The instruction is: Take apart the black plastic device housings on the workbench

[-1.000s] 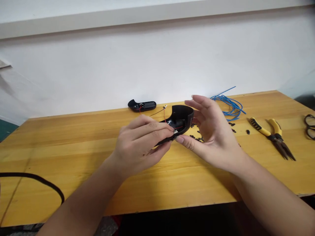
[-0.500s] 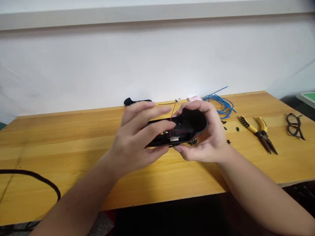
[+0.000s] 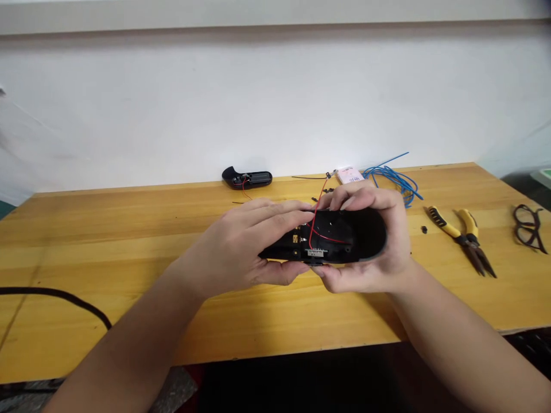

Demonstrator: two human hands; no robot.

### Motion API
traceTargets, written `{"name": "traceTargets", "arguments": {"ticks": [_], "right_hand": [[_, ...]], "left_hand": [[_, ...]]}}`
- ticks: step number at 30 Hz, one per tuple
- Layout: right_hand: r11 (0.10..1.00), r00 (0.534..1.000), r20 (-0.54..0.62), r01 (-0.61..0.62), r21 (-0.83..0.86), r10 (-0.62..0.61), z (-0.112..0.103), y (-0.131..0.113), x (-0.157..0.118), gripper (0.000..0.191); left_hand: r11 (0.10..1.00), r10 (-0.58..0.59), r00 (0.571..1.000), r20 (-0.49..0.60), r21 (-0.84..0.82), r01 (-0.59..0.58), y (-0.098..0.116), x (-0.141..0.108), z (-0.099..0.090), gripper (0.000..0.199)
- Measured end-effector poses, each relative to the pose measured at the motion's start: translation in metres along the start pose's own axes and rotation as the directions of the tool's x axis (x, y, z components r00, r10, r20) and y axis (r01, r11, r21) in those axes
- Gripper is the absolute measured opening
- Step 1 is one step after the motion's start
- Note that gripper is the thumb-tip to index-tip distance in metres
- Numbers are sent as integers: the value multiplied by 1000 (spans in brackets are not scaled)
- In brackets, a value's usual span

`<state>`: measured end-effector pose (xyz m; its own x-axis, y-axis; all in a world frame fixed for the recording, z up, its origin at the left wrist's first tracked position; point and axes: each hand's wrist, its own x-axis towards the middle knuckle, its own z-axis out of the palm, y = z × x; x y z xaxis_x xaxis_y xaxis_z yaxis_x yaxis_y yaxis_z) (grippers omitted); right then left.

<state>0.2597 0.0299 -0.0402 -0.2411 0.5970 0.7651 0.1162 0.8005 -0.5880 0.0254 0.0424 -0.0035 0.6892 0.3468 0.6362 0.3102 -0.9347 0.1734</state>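
Observation:
Above the table's front half, both my hands hold a black plastic housing (image 3: 361,252), its hollow inside facing me. My left hand (image 3: 245,244) wraps the left end, fingers over the far rim and thumb under the near edge. My right hand (image 3: 379,246) grips the rounded right end, thumb along the near edge. Inside sit a white connector (image 3: 316,253) and small gold contacts. A thin red wire (image 3: 316,215) rises from near the connector, past the far rim, towards a small part (image 3: 330,174) on the table. The left end is hidden by my left fingers.
A second black housing with wiring (image 3: 247,178) lies by the wall. Beyond my right hand are a pink-white packet (image 3: 349,175) and a coil of blue wire (image 3: 398,183). Pliers (image 3: 467,244) and glasses (image 3: 528,228) lie right. A black cable (image 3: 60,293) curves at left.
My left fingers have come down from their raised spread onto the housing's far rim. The housing has tilted, showing more of its inside, and appears farther right; the whole view has shifted slightly.

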Motion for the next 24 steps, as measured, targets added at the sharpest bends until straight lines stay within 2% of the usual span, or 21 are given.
{"name": "traceTargets", "arguments": {"ticks": [3,7,11,13,19,24], "right_hand": [[996,995,-69,75,-39,-78,0,-5,1,62],[982,991,-67,107,-153,-118,-3,-10,2,56],[926,952,-73,267,-267,-296,-7,-11,4,66],[906,941,-57,303,-296,-333,-8,-11,5,69],[930,975,17,215,-297,-220,-7,-15,6,72],[974,993,-16,113,-197,-119,-1,-11,1,66]], "left_hand": [[992,75,996,-42,110,-70,0,-2,1,46],[972,147,988,-41,189,-137,3,-3,-2,44],[973,164,985,-56,175,-152,3,-1,-5,45],[974,178,981,-71,153,-166,1,-2,-4,46],[979,170,983,-63,128,-161,-3,-5,0,51],[986,121,992,-31,121,-116,-6,-8,1,49]]}}
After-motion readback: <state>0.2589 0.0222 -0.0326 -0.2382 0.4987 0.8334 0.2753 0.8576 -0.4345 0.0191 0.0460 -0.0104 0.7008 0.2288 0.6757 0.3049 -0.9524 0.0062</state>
